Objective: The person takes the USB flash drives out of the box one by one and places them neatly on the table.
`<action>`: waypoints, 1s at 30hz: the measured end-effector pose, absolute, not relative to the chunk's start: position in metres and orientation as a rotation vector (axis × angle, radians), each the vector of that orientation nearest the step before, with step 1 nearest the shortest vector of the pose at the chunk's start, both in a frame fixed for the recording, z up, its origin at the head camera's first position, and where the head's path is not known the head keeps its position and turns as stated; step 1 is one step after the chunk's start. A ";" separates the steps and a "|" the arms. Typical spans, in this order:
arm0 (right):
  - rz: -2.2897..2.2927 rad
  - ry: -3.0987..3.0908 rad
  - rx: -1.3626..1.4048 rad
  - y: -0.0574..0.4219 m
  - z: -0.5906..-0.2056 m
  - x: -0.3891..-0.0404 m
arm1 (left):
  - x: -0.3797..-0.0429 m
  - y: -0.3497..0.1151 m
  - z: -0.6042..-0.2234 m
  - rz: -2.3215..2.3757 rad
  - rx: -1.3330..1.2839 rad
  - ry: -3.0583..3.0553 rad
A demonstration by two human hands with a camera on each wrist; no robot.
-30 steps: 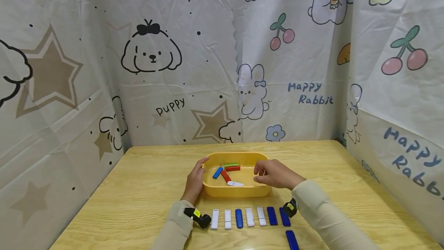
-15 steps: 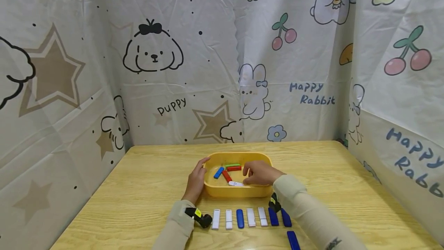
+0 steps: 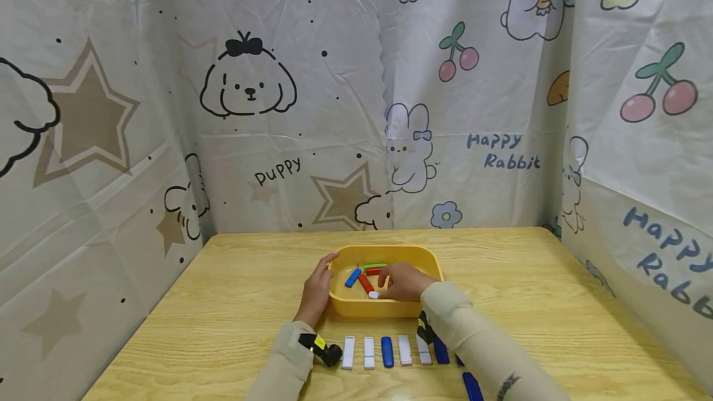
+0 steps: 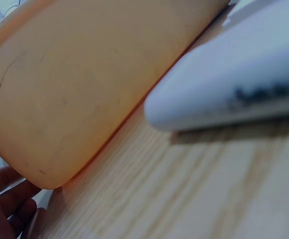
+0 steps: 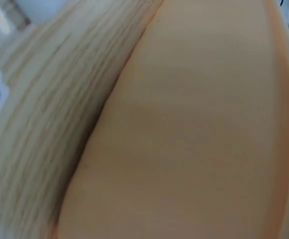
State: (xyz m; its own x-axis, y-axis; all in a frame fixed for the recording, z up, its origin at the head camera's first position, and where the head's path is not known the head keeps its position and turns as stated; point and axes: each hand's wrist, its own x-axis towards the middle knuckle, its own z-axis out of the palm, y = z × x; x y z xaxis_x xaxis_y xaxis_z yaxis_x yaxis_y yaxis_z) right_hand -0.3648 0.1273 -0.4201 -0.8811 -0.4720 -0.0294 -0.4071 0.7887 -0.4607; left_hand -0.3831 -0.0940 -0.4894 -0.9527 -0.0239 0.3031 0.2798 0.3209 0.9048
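A yellow plastic bin (image 3: 384,309) stands on the table, with my left hand (image 3: 315,289) against its left end, fingertips at the rim. In the left wrist view, fingers (image 4: 15,196) lie along the outside of the bin's corner. My right hand (image 3: 405,282) is inside the bin, thumb and index finger apart, over a white stick like a USB flash drive (image 3: 374,295). The hand covers most of that stick. Beside it lie similar red (image 3: 366,284), blue (image 3: 353,278) and green (image 3: 375,265) sticks. A second red stick (image 3: 373,272) is partly behind my fingers.
In front of the bin runs a row of several white (image 3: 348,353) and blue (image 3: 387,351) sticks. A dark blue one (image 3: 472,387) lies nearer the front edge, beside my right sleeve (image 3: 490,345). Printed curtains (image 3: 250,190) enclose the table on three sides.
My right hand has moved left and down inside the bin until it overlaps the white stick. My right sleeve now covers part of the row. The left hand stays at the bin.
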 end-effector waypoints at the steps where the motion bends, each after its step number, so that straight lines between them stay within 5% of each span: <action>1: -0.687 2.836 -0.694 0.127 -0.421 -0.365 | -0.383 -0.094 -0.490 -1.673 -0.230 -2.328; 30: -0.794 2.830 -0.582 0.128 -0.438 -0.372 | -0.382 -0.093 -0.489 -1.663 -0.209 -2.336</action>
State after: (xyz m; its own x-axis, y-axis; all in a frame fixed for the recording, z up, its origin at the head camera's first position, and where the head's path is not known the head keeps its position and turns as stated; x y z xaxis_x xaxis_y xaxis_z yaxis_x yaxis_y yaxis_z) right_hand -0.3725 0.1280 -0.4376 -0.9144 -0.4033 -0.0345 -0.3265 0.7852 -0.5261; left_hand -0.3815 -0.0930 -0.4889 -0.9541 -0.0365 0.2971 0.2688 0.3324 0.9040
